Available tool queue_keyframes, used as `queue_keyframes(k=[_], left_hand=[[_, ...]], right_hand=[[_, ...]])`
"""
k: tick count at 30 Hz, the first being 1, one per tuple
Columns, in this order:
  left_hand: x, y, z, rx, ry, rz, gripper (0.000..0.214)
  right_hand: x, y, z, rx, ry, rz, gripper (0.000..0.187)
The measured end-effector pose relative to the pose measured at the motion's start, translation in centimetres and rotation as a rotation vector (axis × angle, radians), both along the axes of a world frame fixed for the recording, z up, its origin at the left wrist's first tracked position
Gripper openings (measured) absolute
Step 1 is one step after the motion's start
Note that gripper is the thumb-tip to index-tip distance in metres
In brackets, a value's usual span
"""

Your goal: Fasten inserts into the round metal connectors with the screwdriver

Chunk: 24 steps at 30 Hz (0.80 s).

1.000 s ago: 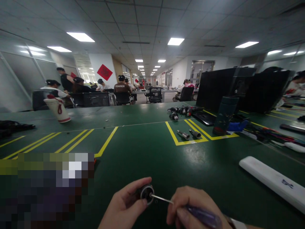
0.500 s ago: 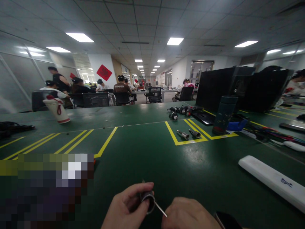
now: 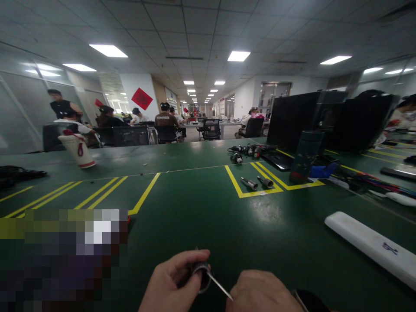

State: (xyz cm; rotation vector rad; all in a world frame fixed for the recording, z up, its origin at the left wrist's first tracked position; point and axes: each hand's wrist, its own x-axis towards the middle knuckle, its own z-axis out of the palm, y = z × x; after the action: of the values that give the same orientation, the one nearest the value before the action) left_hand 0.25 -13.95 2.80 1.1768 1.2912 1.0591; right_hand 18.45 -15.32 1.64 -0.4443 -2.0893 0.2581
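My left hand is closed around a hollow, dark metal socket, thumb and fingers gripping its sides, with the round opening facing me. A thin, straight metal rod runs from the socket's mouth to my right hand, which is closed in a fist around its other end. Whatever handle the rod has is hidden by those fingers. Farther off, two metal sockets with narrow shanks lie inside a yellow-taped box on the green table.
On the right are a long white case, a dark bottle and black computer cases. Power tools lie behind the sockets. A white cup stands at left, above a pixelated area. Several people sit beyond the table.
My right hand has shifted slightly right, and a longer stretch of the rod shows between my hands. My left hand keeps its hold on the socket. A standing person in the background moved left.
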Motion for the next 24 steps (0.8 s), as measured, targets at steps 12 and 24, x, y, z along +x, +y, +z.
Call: queue_keyframes(k=[12, 24], left_hand=[[-2.0, 1.6, -1.2, -0.037, 0.023, -0.06, 0.036], [-1.0, 1.0, 0.1, -0.046, -0.091, 0.039, 0.027]], right_hand=[[-0.1, 1.0, 0.7, -1.004, 0.087, -0.109, 0.018], [-0.5, 1.0, 1.2, -1.265, 0.165, -0.134, 0.009]])
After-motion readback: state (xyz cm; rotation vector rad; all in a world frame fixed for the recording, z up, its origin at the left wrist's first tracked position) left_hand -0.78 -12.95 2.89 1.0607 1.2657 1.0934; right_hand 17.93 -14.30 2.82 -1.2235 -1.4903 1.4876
